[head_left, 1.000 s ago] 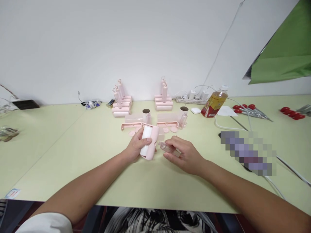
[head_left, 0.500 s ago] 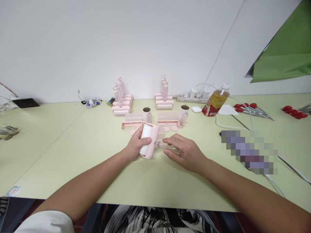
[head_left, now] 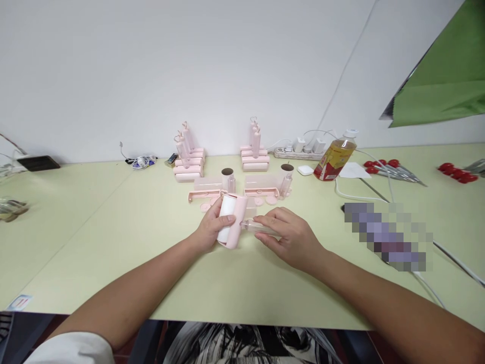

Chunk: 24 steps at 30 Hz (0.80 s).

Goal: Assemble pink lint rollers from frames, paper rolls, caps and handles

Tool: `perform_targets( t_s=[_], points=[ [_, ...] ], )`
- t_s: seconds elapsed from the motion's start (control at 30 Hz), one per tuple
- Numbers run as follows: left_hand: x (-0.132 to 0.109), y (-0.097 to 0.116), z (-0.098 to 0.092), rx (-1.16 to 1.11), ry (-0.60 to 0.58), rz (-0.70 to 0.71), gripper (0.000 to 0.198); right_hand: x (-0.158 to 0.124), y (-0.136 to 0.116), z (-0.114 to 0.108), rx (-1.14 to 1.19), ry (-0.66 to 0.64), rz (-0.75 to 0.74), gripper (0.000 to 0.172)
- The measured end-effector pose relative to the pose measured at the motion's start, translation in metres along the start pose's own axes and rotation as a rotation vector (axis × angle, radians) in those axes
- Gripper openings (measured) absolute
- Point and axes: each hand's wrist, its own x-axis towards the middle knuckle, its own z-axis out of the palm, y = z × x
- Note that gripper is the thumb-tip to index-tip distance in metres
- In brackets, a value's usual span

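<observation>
My left hand (head_left: 207,228) is closed around a lint roller head (head_left: 238,222), a pink housing with a white roll in it, tilted above the table. Its thumb presses on the roll. My right hand (head_left: 293,237) grips a clear handle (head_left: 263,228) between thumb and fingers. The handle's narrow end meets the side of the pink housing; whether it is seated inside I cannot tell. Just behind the hands lie pink housings (head_left: 261,192), small pink discs (head_left: 271,200), clear covers (head_left: 260,180) and upright white rolls (head_left: 287,174) with brown cores.
Several lint rollers with upright handles stand in two rows, left (head_left: 189,169) and right (head_left: 255,161), near the wall. Rightward are a drink bottle (head_left: 335,156), a power strip (head_left: 299,151), red-ended tools (head_left: 392,171), cables and a blurred-out object (head_left: 382,236). A black phone (head_left: 38,162) lies far left.
The camera view has shifted very slightly. Both hands keep the same hold, with the clear handle against the pink housing.
</observation>
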Motion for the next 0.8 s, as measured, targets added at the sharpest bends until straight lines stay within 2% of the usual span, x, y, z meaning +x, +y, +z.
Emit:
perform_targets(
  t_s=[0.17, 0.27, 0.37, 0.53, 0.7, 0.8],
  points=[
    [0.0, -0.002, 0.0, 0.075, 0.005, 0.007, 0.053, -0.003, -0.006, -0.001, -0.044, -0.069, 0.055, 0.024],
    [-0.001, -0.004, 0.002, 0.164, 0.035, 0.032, 0.05, -0.003, -0.009, -0.001, -0.061, -0.067, 0.046, 0.029],
    [-0.001, -0.004, 0.004, 0.206, 0.049, 0.039, 0.049, -0.002, -0.013, -0.001, 0.041, 0.011, -0.022, 0.033],
    [-0.005, -0.001, 0.011, 0.112, 0.023, 0.014, 0.05, 0.0, -0.017, -0.004, 0.228, 0.202, -0.051, 0.038],
    [-0.01, 0.005, 0.015, 0.108, -0.043, -0.062, 0.056, -0.001, -0.016, -0.008, 0.263, 0.287, -0.028, 0.042],
    [-0.013, 0.007, 0.017, 0.149, -0.022, -0.048, 0.054, -0.001, -0.015, -0.008, 0.235, 0.303, -0.05, 0.044]
  ],
)
